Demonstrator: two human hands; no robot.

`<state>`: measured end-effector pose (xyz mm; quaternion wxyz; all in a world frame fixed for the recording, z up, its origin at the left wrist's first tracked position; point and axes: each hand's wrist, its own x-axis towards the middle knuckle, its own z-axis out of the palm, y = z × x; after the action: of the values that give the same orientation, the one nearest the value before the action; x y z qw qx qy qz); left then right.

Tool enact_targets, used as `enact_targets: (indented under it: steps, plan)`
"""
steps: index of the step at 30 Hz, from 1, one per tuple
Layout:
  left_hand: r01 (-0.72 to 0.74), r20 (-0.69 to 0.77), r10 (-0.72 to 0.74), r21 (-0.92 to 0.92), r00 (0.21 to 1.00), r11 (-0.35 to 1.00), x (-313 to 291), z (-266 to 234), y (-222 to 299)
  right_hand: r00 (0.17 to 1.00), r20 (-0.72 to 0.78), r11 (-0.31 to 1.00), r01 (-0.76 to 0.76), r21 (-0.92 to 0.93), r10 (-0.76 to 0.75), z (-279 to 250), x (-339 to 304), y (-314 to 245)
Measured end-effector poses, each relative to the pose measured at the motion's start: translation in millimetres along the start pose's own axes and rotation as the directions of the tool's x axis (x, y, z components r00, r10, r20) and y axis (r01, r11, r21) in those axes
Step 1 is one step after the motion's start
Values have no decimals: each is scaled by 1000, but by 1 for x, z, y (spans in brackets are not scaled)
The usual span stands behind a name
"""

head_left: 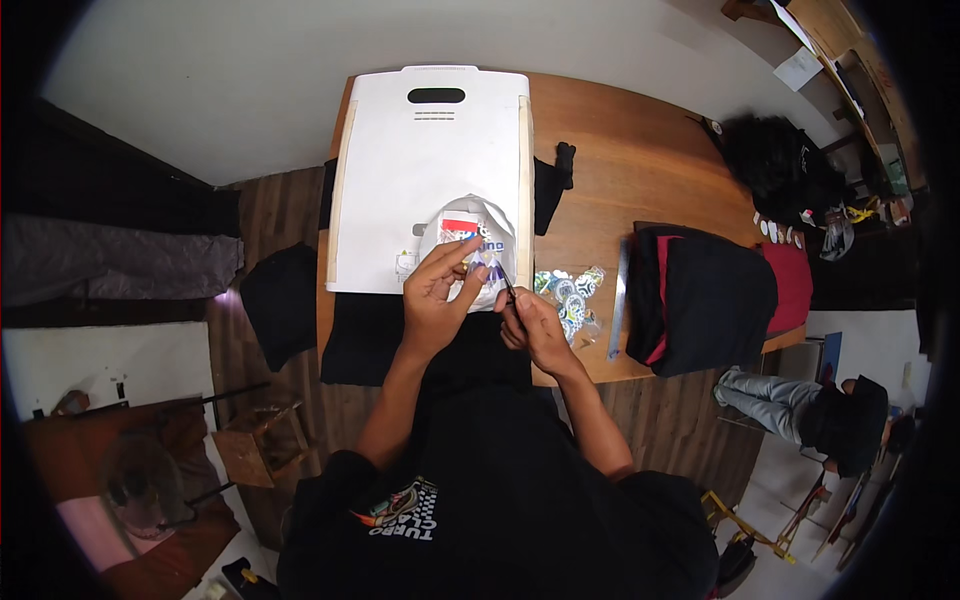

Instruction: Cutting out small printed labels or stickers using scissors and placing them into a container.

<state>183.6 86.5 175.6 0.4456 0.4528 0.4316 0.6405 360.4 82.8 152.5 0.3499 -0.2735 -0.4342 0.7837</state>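
Observation:
A white sheet (435,240) with coloured prints lies loosely on a white board, its far edge curled up. My left hand (435,297) rests over the sheet with fingers stretched out and the thumb apart from them. At the sheet's near right edge, my right hand (538,328) is closed around a slim dark pointed tool (510,289). The tool points toward the prints; its exact kind is too small to make out. Under both hands is the white board (385,170), which has a dark handle slot at its far end.
Round patterned stickers (570,300) lie on the wooden table (620,150) right of my hand. Beyond them are a clear ruler (618,300) and folded black and red cloth (700,300). Black fabric (425,340) hangs at the front edge. Another person (830,415) stands at far right.

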Motion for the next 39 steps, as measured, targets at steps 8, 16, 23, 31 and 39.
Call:
enact_targets:
  steps: [8, 16, 23, 31, 39]
  plan:
    - [-8, 4, 8, -4, 1000, 1000, 0, 0, 0, 1000, -25, 1000, -3, -20, 3, -3, 0, 7]
    - [4, -5, -4, -12, 1000, 1000, -1, 1, -1, 1000, -18, 998, 22, -54, -23, 0, 0, 2]
    - [16, -7, -16, 3, 1000, 1000, -2, 0, 1, 1000, -19, 999, 1, -48, -1, -2, -1, 5]
    - [13, 5, -13, -1, 1000, 1000, -2, -1, -1, 999, -32, 999, 4, -50, -5, 2, -1, 0]
    - [-2, 17, 3, -11, 1000, 1000, -2, 0, 0, 999, -32, 1000, -7, -25, 6, -5, -2, 13]
